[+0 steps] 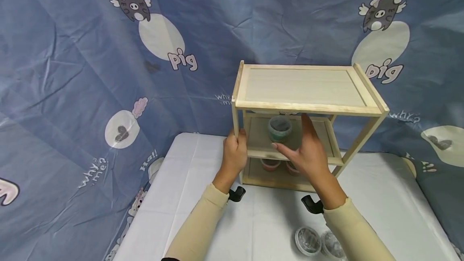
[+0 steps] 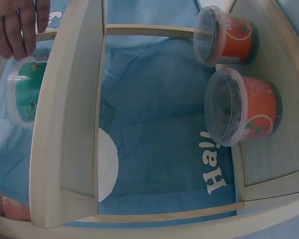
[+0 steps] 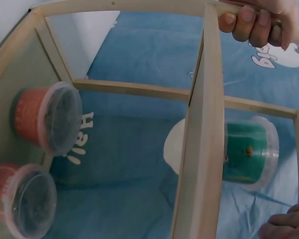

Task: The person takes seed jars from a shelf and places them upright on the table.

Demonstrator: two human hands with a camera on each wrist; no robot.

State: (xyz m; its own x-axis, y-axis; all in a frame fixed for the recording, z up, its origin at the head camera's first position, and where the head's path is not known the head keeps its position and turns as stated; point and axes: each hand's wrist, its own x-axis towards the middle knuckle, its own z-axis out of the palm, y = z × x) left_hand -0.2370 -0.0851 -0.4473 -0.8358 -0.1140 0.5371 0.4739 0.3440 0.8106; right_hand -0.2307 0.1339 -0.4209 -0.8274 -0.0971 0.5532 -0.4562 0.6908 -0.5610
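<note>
green tub point(image 1: 280, 134) just ahead of right grip point(image 1: 309, 154)

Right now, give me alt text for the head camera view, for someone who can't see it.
A person's left hand grips the left front post of a wooden shelf; the right hand is held open near a green tub on the middle tier. Two reddish tubs sit below, and two clear-topped containers stand on the white table in front.
</note>
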